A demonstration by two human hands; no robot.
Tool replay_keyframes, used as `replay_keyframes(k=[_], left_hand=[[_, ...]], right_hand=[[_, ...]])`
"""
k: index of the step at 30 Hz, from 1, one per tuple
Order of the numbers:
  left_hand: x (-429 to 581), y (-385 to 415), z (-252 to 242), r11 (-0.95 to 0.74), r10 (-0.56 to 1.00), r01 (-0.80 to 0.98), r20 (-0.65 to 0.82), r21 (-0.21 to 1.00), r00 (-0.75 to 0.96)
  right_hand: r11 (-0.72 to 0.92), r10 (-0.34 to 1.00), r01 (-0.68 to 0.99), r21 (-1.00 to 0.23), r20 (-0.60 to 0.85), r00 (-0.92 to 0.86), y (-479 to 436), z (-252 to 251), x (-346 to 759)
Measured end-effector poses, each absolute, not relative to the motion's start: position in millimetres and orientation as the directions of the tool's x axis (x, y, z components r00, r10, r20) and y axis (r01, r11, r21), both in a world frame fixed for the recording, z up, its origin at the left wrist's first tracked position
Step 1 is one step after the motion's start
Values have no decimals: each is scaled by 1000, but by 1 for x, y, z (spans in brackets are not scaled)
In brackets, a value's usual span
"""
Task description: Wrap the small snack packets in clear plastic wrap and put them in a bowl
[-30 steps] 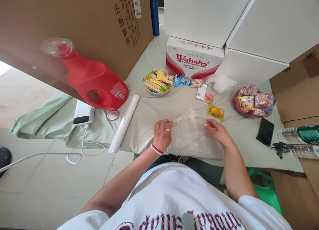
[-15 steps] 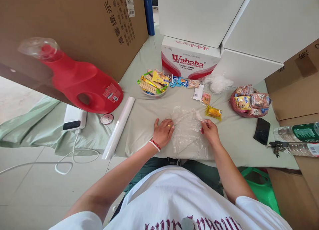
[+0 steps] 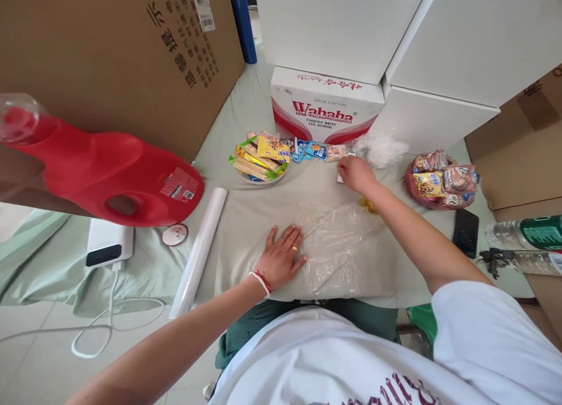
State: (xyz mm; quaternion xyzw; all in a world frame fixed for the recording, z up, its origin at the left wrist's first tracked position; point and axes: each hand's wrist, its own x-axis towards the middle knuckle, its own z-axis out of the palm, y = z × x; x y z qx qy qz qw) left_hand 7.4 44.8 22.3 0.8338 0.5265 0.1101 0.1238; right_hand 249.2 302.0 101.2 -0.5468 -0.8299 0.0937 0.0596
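My left hand [image 3: 280,257] lies flat on the cloth with its fingers stretched out, beside a crumpled sheet of clear plastic film [image 3: 338,247]. Beyond the film, my right hand [image 3: 356,174] is down among the snack packets, fingers curled together. A white packet [image 3: 339,178] peeks out under its fingertips; what the fingers grip is hidden. Left of this hand are a pinkish packet [image 3: 336,152] and blue packets [image 3: 316,150]. Under my right forearm shows part of a yellow packet [image 3: 366,204].
A bowl of snacks [image 3: 261,159] stands at the back, and a red bowl of packets [image 3: 413,188] at right by a phone [image 3: 465,232]. On the left lie a white roll [image 3: 199,250], a red jug [image 3: 118,171] and a power bank [image 3: 109,241]. A Wahaba-lettered carton [image 3: 327,109] stands behind.
My right hand has let go of the plastic film and moved forward to the packets. The film now lies spread wider. My left hand has shifted slightly nearer to me, and the view has turned.
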Motion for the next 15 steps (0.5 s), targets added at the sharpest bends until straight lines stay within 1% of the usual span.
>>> replay_keyframes(k=[3, 5, 7, 9, 13, 15], left_hand=[[10, 45, 22, -412, 906, 856, 45, 312, 420], [11, 45, 22, -410, 908, 858, 44, 310, 418], [10, 45, 22, -408, 909, 859, 52, 308, 413], [10, 45, 21, -411, 909, 859, 62, 306, 413], [10, 46, 19, -417, 907, 854, 79, 312, 414], [10, 45, 19, -417, 907, 850, 86, 323, 413]], right_hand=[[533, 838, 818, -217, 3, -546, 340, 90, 181], [581, 804, 776, -245, 27, -593, 358, 79, 143], [589, 796, 765, -262, 25, -604, 368, 69, 116], [582, 801, 773, -253, 17, -598, 370, 60, 102], [573, 817, 789, -223, 72, -573, 360, 51, 110], [542, 839, 794, -274, 126, -529, 355, 55, 132]])
